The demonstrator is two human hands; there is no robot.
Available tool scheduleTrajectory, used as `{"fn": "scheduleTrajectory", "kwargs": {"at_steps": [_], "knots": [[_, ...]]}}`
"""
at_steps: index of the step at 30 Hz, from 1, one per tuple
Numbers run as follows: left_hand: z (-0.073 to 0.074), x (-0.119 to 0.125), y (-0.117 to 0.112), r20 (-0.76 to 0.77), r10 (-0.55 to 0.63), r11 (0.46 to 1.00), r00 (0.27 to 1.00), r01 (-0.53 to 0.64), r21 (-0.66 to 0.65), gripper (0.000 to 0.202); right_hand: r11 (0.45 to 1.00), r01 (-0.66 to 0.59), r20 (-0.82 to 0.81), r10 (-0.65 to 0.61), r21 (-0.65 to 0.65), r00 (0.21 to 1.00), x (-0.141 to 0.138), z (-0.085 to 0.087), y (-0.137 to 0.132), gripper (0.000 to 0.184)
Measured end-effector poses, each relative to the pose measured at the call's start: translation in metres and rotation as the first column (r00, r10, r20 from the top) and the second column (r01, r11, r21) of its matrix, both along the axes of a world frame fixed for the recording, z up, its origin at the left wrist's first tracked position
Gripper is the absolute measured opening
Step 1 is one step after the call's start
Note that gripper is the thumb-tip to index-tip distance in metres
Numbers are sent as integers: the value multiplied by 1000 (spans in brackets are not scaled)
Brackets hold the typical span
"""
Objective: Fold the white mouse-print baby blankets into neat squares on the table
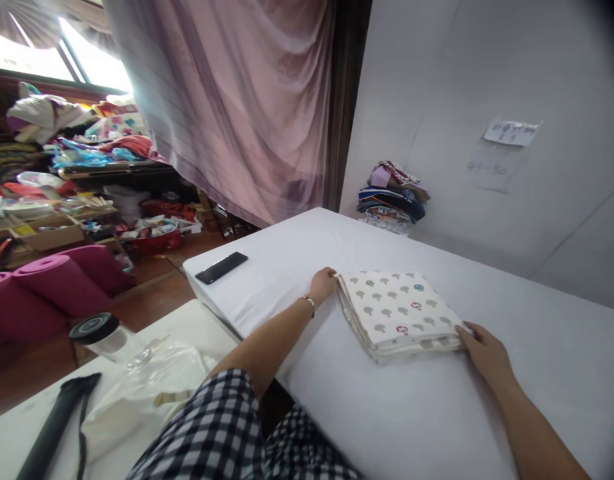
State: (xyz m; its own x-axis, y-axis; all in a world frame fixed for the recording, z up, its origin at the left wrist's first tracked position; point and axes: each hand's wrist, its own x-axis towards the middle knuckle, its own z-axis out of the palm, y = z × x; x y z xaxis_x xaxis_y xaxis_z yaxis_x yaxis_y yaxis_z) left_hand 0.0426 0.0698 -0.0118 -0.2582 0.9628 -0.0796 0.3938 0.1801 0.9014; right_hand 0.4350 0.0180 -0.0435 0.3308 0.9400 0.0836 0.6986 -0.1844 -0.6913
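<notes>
A folded white cloth printed with grey, red, blue and green mushrooms lies on the white-covered table. Its several layers show along the left and front edges. My left hand, with a bracelet at the wrist, pinches the cloth's far left corner. At the near right corner, my right hand grips the edge between thumb and fingers. The undersides of both grips are hidden.
A black phone rests at the table's far left. On a lower surface stand a clear jar with a black lid, a plastic bag and a black umbrella-like item. Folded fabrics are stacked by the wall.
</notes>
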Motion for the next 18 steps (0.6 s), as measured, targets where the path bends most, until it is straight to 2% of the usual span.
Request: {"fn": "scheduleTrajectory", "kwargs": {"at_steps": [4,8,12,15,18], "knots": [[2,-9,12,-172,-126,986,977,142,84,27,1000,-2,19,2,-29,1000,-1,1,-1,59],[8,-16,18,-270,-271,950,924,302,81,27,999,-24,84,28,-45,996,0,1,0,59],[14,-17,19,-368,-366,907,855,415,63,29,997,-43,151,51,-57,987,-2,0,-1,58],[18,-14,18,-451,-371,894,812,444,64,25,998,-49,183,57,-49,981,-3,-1,-2,58],[15,-17,14,-540,-292,912,790,400,92,25,999,-53,172,54,-10,984,-2,-2,0,54]]}}
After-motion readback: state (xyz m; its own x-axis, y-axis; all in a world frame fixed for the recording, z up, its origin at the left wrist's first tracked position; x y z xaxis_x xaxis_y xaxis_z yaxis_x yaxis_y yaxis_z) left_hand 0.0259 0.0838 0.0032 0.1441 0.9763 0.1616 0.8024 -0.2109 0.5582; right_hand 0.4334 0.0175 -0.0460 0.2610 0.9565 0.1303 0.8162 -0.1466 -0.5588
